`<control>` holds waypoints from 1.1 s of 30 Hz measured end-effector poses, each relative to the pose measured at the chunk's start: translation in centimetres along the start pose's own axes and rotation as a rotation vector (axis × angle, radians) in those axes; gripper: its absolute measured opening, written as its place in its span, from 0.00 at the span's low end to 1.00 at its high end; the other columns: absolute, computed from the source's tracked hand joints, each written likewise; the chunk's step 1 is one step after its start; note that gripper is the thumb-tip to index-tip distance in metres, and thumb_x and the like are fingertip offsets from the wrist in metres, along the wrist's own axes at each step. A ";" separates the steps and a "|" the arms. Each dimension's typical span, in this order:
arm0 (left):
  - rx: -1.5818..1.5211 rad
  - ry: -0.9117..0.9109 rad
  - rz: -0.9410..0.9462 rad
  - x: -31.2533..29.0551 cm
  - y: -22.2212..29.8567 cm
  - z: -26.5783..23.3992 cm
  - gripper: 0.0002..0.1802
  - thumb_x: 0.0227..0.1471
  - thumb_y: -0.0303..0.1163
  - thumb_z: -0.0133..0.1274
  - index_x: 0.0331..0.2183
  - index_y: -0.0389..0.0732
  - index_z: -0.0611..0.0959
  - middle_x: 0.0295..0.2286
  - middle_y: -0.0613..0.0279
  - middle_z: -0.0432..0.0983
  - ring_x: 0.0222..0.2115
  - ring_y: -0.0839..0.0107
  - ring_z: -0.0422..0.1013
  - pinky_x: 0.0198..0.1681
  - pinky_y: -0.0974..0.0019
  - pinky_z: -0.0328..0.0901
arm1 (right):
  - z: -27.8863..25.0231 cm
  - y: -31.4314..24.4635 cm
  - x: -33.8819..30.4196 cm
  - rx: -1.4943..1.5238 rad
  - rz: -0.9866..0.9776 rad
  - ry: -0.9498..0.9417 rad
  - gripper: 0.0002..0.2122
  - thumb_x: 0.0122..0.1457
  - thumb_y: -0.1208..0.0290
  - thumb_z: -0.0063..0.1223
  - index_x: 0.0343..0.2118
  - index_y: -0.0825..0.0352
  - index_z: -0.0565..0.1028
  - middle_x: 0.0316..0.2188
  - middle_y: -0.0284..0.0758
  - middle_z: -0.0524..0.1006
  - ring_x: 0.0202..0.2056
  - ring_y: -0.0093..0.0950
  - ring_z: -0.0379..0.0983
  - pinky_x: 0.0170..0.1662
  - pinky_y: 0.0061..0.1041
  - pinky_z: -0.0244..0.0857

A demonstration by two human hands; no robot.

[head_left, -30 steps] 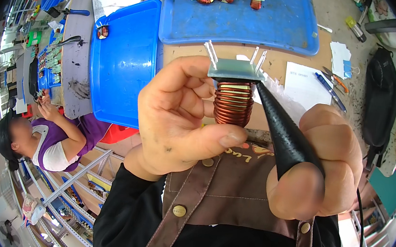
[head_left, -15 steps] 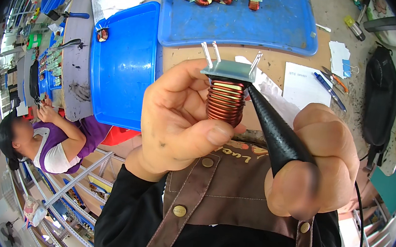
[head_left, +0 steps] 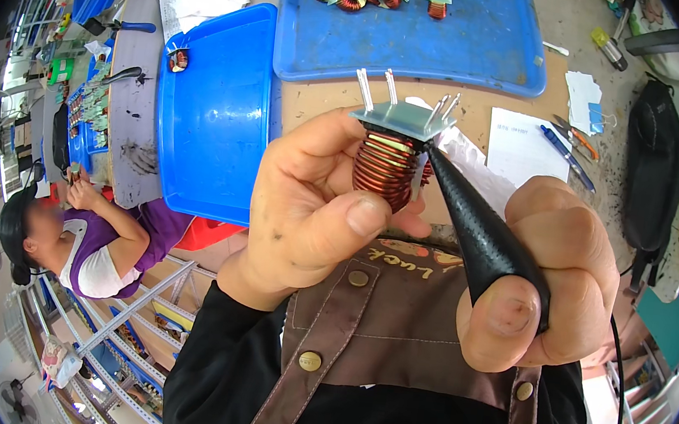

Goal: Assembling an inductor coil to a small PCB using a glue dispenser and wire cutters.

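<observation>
Between the thumb and fingers of my left hand [head_left: 307, 200] is a copper-wound coil [head_left: 385, 167], held upright with its windings down. A pale green board [head_left: 403, 118] caps it, and pairs of silvery pins stick up from that board. My right hand [head_left: 544, 275] is closed around the wide end of a black cone-shaped applicator [head_left: 475, 218]. Its narrow tip reaches the right underside of the board, by the top of the windings; I cannot tell whether it touches. My right thumb lies along the cone's wide end.
Several similar coils lie on the far blue tray [head_left: 413, 62]. One more coil [head_left: 178, 58] sits in the left blue tray [head_left: 210, 140]. A pen [head_left: 567, 157], pliers [head_left: 583, 141], paper [head_left: 521, 140] and a black pouch [head_left: 653, 162] lie to the right. Another person [head_left: 96, 244] works at far left.
My left hand has turned the coil slightly, so its board now slants and more of its right side shows. The black applicator stays nearly in place at the coil.
</observation>
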State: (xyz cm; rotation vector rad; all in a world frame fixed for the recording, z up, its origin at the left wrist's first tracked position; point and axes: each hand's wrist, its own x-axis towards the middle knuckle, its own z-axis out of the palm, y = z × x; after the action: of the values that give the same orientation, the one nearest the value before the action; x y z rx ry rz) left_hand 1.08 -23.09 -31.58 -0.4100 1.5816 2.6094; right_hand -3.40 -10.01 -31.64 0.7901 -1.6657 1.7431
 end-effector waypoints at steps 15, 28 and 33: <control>-0.041 -0.046 0.009 0.2 0.0 0.1 0.42 0.37 0.48 0.58 0.44 0.22 0.65 0.34 0.37 0.68 0.24 0.70 0.68 0.25 0.73 0.67 | 0.0 0.2 -0.3 0.008 -0.030 0.017 0.13 0.48 0.72 0.43 0.13 0.69 0.55 0.10 0.36 0.59 0.09 0.21 0.50 0.10 0.20 0.39; -0.061 -0.093 -0.060 0.4 0.5 0.3 0.44 0.37 0.48 0.57 0.46 0.20 0.62 0.36 0.36 0.67 0.24 0.70 0.67 0.26 0.73 0.67 | -0.5 0.2 -0.3 0.048 -0.020 -0.020 0.12 0.47 0.74 0.44 0.14 0.70 0.56 0.11 0.36 0.59 0.09 0.21 0.50 0.10 0.20 0.41; -0.066 -0.121 -0.074 0.3 0.5 -0.2 0.44 0.38 0.46 0.56 0.47 0.21 0.60 0.38 0.34 0.66 0.25 0.69 0.67 0.27 0.71 0.68 | -0.2 0.2 -0.4 0.065 0.007 -0.020 0.11 0.47 0.75 0.43 0.14 0.69 0.56 0.11 0.36 0.59 0.09 0.21 0.50 0.10 0.20 0.41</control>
State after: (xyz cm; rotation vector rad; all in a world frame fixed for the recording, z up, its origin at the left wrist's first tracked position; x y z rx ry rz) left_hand 0.72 -23.53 -31.30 -0.3020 1.4197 2.5830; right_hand -3.31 -9.84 -32.04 0.8352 -1.6333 1.8076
